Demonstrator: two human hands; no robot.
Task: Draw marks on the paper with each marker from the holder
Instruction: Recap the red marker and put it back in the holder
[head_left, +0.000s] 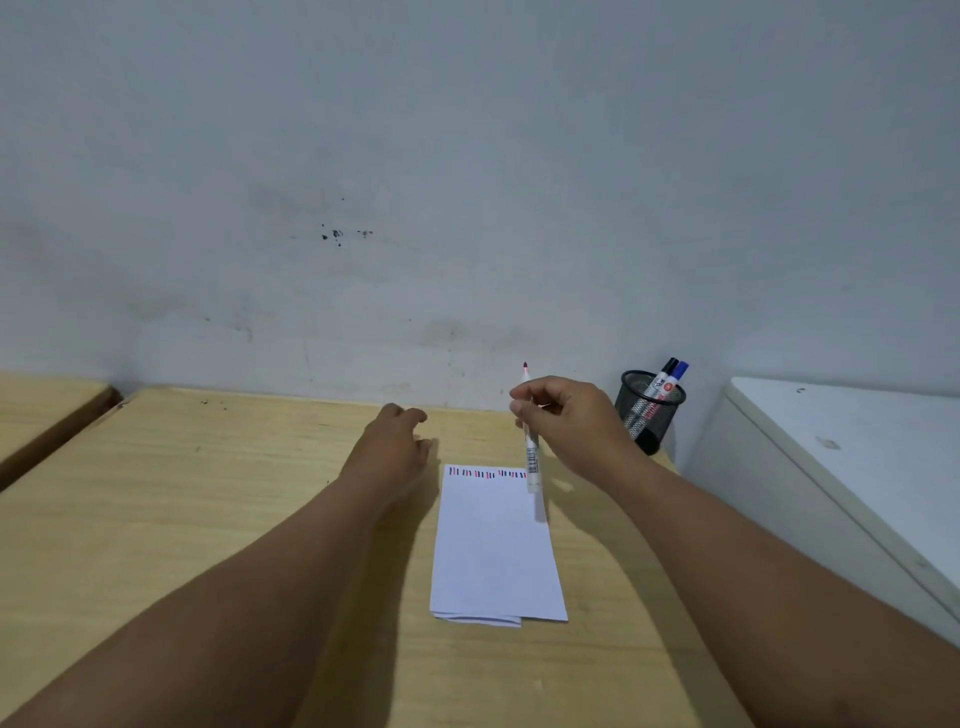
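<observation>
A folded white paper (496, 551) lies on the wooden table (208, 519), with a row of short red, blue and black strokes along its far edge. My right hand (569, 415) holds a white marker (531, 452) upright above the paper's far right corner, its uncapped red tip pointing up. My left hand (397, 447) hovers just left of the paper's far edge, fingers loosely curled; whether it holds the cap is hidden. A black mesh holder (649, 410) at the table's far right corner contains a black-capped and a blue-capped marker (667, 376).
A grey-white wall rises right behind the table. A white cabinet top (857, 441) stands to the right, beside the holder. A second wooden surface (47, 410) sits at the far left, across a gap.
</observation>
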